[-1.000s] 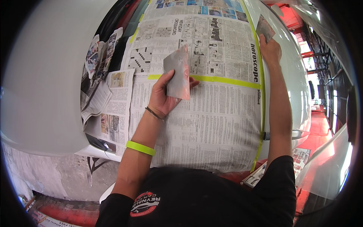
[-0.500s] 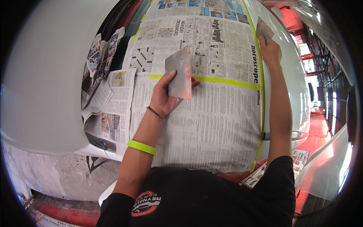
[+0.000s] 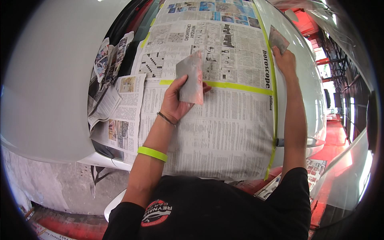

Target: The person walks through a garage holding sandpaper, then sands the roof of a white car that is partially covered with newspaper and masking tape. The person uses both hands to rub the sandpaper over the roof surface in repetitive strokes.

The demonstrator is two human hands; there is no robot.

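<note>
My left hand (image 3: 176,100) grips a flat grey putty spreader (image 3: 189,79), thumb on its upper face and fingers underneath. Pinkish putty is smeared along that spreader's right edge. It is held above newspaper sheets (image 3: 224,128) that cover the car's glass. At the upper right, my right hand (image 3: 285,62) holds a second grey spreader (image 3: 278,40), also with reddish smears. This one is at the pale car body panel (image 3: 300,96), just right of the taped paper edge; whether its edge touches the panel I cannot tell.
Yellow-green tape (image 3: 240,88) crosses the paper and runs down its right side. Crumpled newspaper (image 3: 108,92) sits in the dark gap on the left, beside a large pale panel (image 3: 48,80). Clear plastic sheeting (image 3: 340,176) hangs at right over a red floor.
My right hand and its spreader have shifted slightly down and left. The left hand keeps hold of its spreader at nearly the same place over the paper.
</note>
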